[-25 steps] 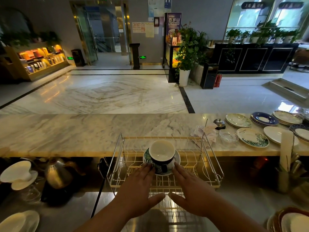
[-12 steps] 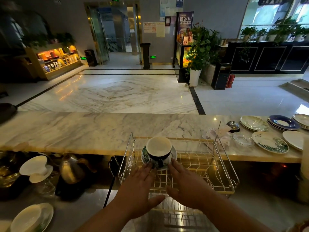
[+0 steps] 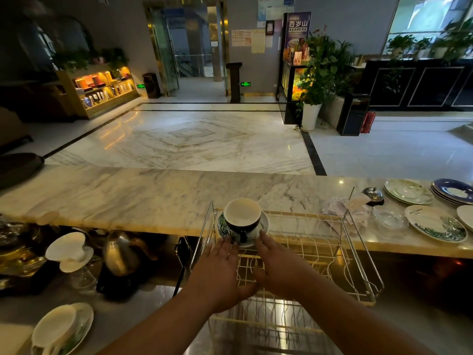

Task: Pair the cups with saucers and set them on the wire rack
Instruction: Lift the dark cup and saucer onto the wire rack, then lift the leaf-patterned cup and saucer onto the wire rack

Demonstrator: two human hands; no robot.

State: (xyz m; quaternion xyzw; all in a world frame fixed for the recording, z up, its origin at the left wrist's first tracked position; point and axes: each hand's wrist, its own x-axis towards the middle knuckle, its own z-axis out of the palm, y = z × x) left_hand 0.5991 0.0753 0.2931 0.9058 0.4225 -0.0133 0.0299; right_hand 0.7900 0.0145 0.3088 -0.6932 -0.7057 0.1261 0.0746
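Observation:
A dark cup [image 3: 242,218] with a white inside stands on a leaf-patterned saucer [image 3: 224,226] in the far left corner of the wire rack [image 3: 355,254]. My left hand [image 3: 220,272] and my right hand [image 3: 279,267] lie flat with fingers spread, fingertips at the saucer's near rim on either side. Neither hand grips anything. Another cup on a saucer [image 3: 62,329] sits at the bottom left. A white cup [image 3: 69,248] rests upside down on a saucer left of the kettle.
Several plates and saucers [image 3: 435,226] lie on the marble counter [image 3: 128,196] at the right, beside a glass dish [image 3: 390,217] and a call bell [image 3: 372,194]. A steel kettle [image 3: 120,254] stands left of the rack. A second rack tier [image 3: 268,319] sits below my hands.
The cup and saucer have slid toward the rack's far left corner, with both hands following at the near rim. The view has turned to the left.

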